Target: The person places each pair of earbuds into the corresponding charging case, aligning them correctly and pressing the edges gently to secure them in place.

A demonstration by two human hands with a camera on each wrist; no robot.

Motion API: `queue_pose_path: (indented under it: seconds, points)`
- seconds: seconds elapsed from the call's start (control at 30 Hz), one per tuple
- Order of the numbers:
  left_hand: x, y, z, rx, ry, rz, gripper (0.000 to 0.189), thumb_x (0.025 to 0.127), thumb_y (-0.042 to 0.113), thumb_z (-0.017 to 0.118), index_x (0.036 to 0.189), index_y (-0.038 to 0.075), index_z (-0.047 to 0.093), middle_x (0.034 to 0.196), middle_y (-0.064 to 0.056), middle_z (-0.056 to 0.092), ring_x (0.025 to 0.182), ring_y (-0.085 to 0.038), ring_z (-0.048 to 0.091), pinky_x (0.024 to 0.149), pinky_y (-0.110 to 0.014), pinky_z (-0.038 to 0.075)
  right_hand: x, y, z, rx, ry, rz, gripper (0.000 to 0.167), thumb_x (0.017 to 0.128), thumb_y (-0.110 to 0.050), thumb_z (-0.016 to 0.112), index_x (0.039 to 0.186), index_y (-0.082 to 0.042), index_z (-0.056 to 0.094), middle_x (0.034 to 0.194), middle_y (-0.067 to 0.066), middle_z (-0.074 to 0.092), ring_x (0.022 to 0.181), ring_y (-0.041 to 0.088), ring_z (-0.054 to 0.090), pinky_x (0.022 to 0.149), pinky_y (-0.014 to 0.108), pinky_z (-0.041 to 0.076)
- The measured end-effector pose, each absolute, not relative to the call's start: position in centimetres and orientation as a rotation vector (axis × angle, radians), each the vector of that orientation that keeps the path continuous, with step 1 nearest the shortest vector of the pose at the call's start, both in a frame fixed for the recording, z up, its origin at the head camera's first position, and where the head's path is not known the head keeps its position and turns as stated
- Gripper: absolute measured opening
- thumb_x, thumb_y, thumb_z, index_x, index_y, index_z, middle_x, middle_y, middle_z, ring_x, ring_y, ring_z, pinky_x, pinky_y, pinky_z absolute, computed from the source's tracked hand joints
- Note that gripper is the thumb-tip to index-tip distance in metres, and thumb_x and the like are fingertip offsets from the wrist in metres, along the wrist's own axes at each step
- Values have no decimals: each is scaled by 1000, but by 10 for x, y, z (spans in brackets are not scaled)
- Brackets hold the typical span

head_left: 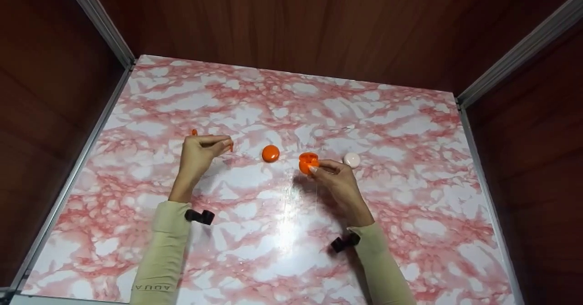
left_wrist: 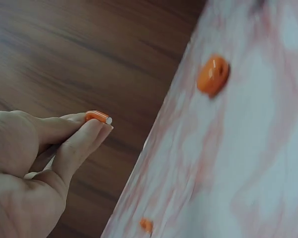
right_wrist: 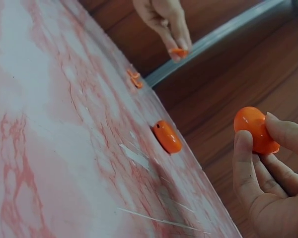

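Observation:
My left hand (head_left: 196, 155) pinches a small orange earbud (left_wrist: 98, 117) between thumb and fingertips, above the table. The earbud's pale stem end pokes out past the fingertips in the left wrist view. On the right, my right hand (head_left: 340, 183) holds an orange earbud case (head_left: 308, 164) by its side, its lid raised in the head view. Between the hands a second orange case (head_left: 270, 153), rounded and closed, lies on the table. Small orange pieces (right_wrist: 134, 79) lie beyond the left hand, which partly hides them in the head view.
A pale round case (head_left: 351, 160) rests on the table just beyond the right hand. The marbled red-and-white tabletop (head_left: 255, 232) is bordered by dark wooden panels (head_left: 291, 27) at the back and sides, with metal edging (head_left: 73, 177) on the left.

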State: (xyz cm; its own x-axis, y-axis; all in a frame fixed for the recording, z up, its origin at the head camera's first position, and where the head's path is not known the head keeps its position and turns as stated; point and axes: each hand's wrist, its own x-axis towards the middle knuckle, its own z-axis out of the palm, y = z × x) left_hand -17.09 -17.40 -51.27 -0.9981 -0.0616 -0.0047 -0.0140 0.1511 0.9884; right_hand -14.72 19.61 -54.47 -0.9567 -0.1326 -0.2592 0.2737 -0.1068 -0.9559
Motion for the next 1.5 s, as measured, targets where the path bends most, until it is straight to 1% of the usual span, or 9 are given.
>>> queue_pose_path:
  seconds: [0.17, 0.27, 0.43, 0.67, 0.9, 1.07, 1.2, 1.3, 1.5]
  points:
    - [-173, -150, -510, 52, -2026, -2392, 30, 95, 4, 76, 117, -16, 73, 96, -8, 83, 93, -15, 81, 90, -31, 63, -147, 197, -545, 127, 1880, -2156, 38, 91, -14, 83, 122, 4, 73, 110, 14, 80, 102, 40, 76, 100, 49, 61]
    - [-176, -134, -510, 74, -1887, -2536, 31, 94, 0, 75, 118, -19, 70, 94, -7, 83, 92, -18, 81, 92, -34, 63, -146, 197, -544, 121, 1893, -2147, 36, 92, -13, 83, 123, 3, 73, 110, 14, 80, 103, 39, 77, 100, 49, 61]
    - [-179, -105, -508, 75, -1779, -2668, 26, 94, -4, 74, 116, -18, 72, 94, -10, 83, 95, -23, 81, 95, -37, 62, -146, 193, -541, 132, 1884, -2151, 34, 93, -11, 80, 123, 4, 73, 112, 15, 80, 100, 35, 78, 99, 49, 61]
    - [-180, -72, -505, 56, -1787, -2703, 21, 94, -5, 73, 113, -14, 75, 93, -10, 83, 90, -19, 81, 92, -37, 63, -150, 188, -537, 136, 1887, -2158, 34, 94, -9, 79, 124, 5, 71, 109, 12, 80, 93, 21, 79, 93, 40, 64]
    - [-180, -48, -506, 6, -1866, -2712, 26, 95, 0, 74, 117, -15, 73, 95, -11, 83, 91, -17, 82, 81, -28, 65, -151, 186, -538, 122, 1821, -2224, 28, 95, -3, 75, 121, 8, 71, 103, 11, 81, 87, 22, 78, 89, 39, 65]
    - [-177, -37, -508, 0, -1821, -2765, 25, 95, -7, 71, 118, -17, 72, 101, -17, 82, 94, -19, 81, 93, -33, 63, -150, 184, -537, 82, 1822, -2226, 30, 95, -4, 76, 121, 9, 71, 102, 10, 81, 86, 24, 77, 90, 43, 64]
    - [-176, -30, -509, 14, -1813, -2769, 27, 95, -8, 70, 119, -20, 69, 102, -19, 81, 93, -18, 81, 93, -33, 63, -149, 185, -537, 80, 1842, -2215, 30, 94, -6, 77, 121, 8, 72, 101, 9, 81, 86, 22, 77, 89, 42, 64]
    - [-175, -24, -509, 24, -1809, -2769, 27, 94, -8, 71, 118, -20, 69, 100, -18, 81, 92, -18, 80, 91, -32, 64, -150, 186, -538, 85, 1875, -2192, 30, 94, -8, 77, 120, 7, 72, 102, 10, 81, 87, 24, 77, 94, 47, 63]
    - [-170, -16, -509, -63, -1921, -2660, 25, 95, -1, 74, 116, -15, 74, 106, -21, 80, 97, -21, 80, 91, -32, 64, -150, 186, -538, 93, 1915, -2169, 28, 94, -9, 78, 118, 4, 74, 101, 9, 81, 88, 22, 78, 96, 51, 62]
